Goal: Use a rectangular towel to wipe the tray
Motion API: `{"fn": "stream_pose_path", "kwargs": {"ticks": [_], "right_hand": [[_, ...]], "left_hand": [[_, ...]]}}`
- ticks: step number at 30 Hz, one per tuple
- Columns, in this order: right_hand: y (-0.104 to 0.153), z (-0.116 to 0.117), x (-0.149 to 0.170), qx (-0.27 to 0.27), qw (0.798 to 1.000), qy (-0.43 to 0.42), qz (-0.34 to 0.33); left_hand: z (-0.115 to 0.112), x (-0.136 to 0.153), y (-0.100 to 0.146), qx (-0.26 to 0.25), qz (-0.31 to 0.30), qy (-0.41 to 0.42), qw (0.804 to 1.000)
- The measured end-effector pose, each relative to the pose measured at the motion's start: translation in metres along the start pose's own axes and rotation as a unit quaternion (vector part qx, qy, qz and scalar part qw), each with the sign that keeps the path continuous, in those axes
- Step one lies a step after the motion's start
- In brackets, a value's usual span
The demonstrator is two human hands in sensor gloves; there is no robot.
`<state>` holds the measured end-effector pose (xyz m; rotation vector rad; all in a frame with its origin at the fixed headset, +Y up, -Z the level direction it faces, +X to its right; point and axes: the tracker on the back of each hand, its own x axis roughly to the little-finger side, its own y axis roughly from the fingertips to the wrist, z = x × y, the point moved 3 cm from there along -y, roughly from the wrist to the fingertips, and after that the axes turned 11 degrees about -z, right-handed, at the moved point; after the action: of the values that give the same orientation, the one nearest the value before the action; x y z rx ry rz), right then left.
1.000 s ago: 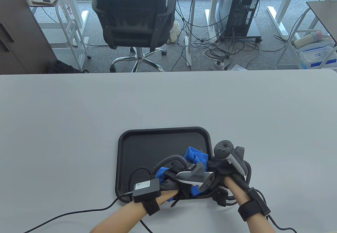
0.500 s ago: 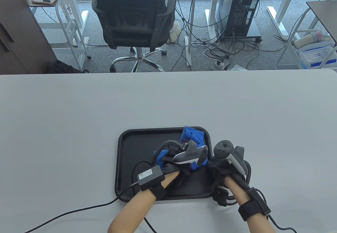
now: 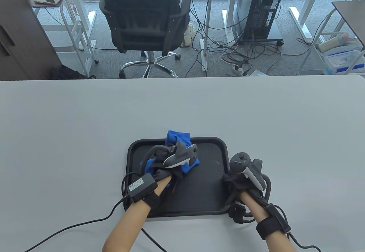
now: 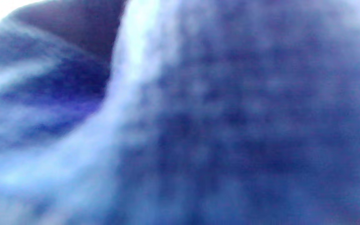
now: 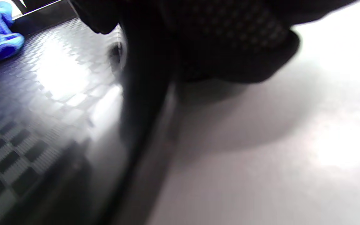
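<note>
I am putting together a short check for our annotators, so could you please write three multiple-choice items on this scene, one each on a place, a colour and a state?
1. Where does the towel lie?
A. At the tray's far rim
B. On the chair
C. On the floor

2. What colour is the towel?
A. Red
B. Blue
C. White

3. What is the right hand doing?
A. Waving a towel overhead
B. Resting at the tray's right edge
C. Lifting the tray high

Key: 1 A, it bunches over the far rim under the left hand; 2 B, bright blue cloth; 3 B, the glove sits at that rim.
</note>
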<state>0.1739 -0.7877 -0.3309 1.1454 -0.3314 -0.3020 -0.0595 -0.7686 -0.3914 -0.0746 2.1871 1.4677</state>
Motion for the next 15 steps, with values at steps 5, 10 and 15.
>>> {"fn": "stream_pose_path", "kwargs": {"ticks": [5, 10, 15], "right_hand": [[0.0, 0.0, 0.0, 0.004, 1.0, 0.001, 0.001], [0.001, 0.001, -0.001, 0.012, 1.0, 0.008, 0.002], [0.001, 0.002, -0.004, 0.013, 1.0, 0.02, 0.002]], "left_hand": [[-0.014, 0.032, 0.017, 0.03, 0.024, 0.013, 0.999], [-0.027, 0.051, 0.037, 0.044, 0.007, 0.032, 0.998], [-0.038, 0.053, 0.062, 0.066, -0.013, 0.037, 0.997]]}}
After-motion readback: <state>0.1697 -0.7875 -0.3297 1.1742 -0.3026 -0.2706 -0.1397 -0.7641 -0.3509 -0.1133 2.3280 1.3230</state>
